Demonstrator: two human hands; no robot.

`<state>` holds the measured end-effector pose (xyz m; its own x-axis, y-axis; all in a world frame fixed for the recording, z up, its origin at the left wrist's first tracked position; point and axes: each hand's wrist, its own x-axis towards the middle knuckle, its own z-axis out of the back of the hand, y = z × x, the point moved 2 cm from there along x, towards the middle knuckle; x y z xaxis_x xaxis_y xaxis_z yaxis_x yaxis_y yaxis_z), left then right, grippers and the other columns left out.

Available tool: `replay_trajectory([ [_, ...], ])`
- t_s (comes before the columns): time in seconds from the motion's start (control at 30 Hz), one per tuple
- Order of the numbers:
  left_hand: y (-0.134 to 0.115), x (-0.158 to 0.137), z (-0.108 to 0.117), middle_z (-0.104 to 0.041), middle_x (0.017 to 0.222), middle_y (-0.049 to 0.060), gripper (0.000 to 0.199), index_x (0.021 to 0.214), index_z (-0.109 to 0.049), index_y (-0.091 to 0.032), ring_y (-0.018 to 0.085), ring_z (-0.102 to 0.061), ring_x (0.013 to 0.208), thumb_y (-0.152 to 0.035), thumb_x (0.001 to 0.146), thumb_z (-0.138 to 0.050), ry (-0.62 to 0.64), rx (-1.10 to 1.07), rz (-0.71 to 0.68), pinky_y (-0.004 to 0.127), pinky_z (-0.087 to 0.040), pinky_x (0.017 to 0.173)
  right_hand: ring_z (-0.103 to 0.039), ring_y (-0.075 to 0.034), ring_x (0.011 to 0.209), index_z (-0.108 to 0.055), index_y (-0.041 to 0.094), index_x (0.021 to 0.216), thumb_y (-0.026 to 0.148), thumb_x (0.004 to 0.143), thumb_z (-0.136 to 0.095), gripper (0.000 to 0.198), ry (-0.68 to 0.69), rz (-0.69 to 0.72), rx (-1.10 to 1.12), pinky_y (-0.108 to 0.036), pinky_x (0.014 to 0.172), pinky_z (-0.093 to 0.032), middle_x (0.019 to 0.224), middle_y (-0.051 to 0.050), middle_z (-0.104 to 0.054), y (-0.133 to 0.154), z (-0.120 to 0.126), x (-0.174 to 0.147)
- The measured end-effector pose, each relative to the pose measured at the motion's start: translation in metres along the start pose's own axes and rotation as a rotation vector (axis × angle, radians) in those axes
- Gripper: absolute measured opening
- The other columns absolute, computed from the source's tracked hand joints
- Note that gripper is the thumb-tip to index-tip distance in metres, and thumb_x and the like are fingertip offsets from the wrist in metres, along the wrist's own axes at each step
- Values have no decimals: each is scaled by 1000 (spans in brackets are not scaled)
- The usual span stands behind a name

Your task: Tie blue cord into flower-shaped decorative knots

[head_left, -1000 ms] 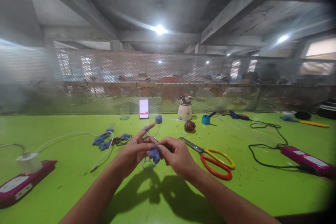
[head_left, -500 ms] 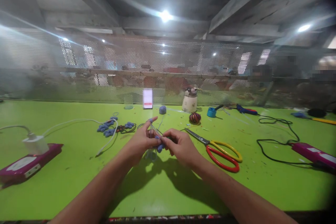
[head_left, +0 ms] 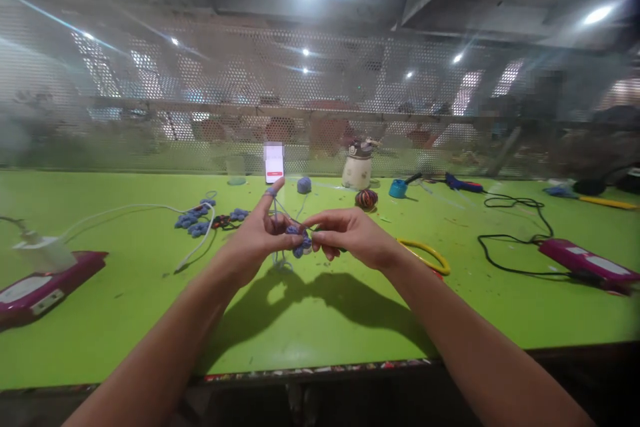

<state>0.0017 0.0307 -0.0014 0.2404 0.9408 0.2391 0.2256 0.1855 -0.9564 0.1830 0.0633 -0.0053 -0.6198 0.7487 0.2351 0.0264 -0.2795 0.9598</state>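
Observation:
My left hand (head_left: 256, 237) pinches a small piece of blue-purple crochet (head_left: 300, 247) between thumb and fingers. Its index finger points up, with a strand of yarn (head_left: 276, 212) looped over it and running down to the work. At the right edge of the piece, my right hand (head_left: 359, 232) is closed round a thin crochet hook (head_left: 295, 221), mostly hidden by the fingers. Behind the hands sits a small ball of blue-purple yarn (head_left: 304, 185), with a strand trailing towards them. Finished-looking blue crochet pieces (head_left: 193, 219) lie to the left.
A lit phone (head_left: 274, 163) stands at the back beside a patterned jar (head_left: 357, 168). Scissors with a yellow handle (head_left: 430, 255) lie partly behind my right arm. Purple power strips (head_left: 585, 260) with cables flank both sides. A dark multicoloured yarn ball (head_left: 367, 199) and blue pot (head_left: 398, 188) lie behind.
My view has tipped downward, so the table's front edge shows more. The right hand has drawn slightly away from the crochet piece and now covers more of the scissors.

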Motion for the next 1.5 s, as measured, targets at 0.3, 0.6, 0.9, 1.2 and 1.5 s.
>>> replay_trajectory([
  [0.3, -2, -1, 2, -71, 75, 1, 120, 156, -7, -24, 18, -67, 76, -3, 65, -81, 19, 12, 10, 32, -51, 74, -53, -6, 42, -75, 16, 108, 18, 81, -68, 27, -28, 43, -147, -19, 43, -44, 60, 2, -65, 8, -1, -2],
  [0.6, 3, 0, 4, -69, 69, 0, 123, 156, -4, -22, 17, -66, 70, -7, 64, -84, -17, 78, -8, 31, -52, 71, -54, -6, 39, -75, 15, 105, 13, 82, -65, 26, -48, -48, -107, -18, 41, -44, 57, 3, -64, 7, -3, -1],
  [0.9, 8, 0, -4, -70, 70, 0, 115, 157, -1, -22, 19, -66, 68, -13, 70, -77, -159, 332, -209, 33, -55, 69, -51, -7, 35, -74, 13, 100, 18, 78, -71, 22, -163, -167, 83, -19, 36, -38, 53, 1, -65, -5, -9, 1],
  [1.2, 3, -2, -2, -70, 69, 0, 116, 156, -6, -17, 16, -63, 63, -12, 67, -81, -203, 142, -193, 27, -51, 61, -47, -5, 37, -70, 12, 91, 30, 67, -79, 31, -237, -71, 387, -18, 37, -32, 58, 0, -66, -14, -28, 1],
  [1.5, -9, -4, 4, -71, 68, 1, 115, 154, -12, -12, 13, -63, 61, -1, 63, -81, -101, -106, -25, 23, -49, 61, -49, -6, 36, -71, 14, 90, 32, 75, -76, 24, -163, 19, 37, -20, 36, -38, 57, 1, -66, -6, -13, 0],
])
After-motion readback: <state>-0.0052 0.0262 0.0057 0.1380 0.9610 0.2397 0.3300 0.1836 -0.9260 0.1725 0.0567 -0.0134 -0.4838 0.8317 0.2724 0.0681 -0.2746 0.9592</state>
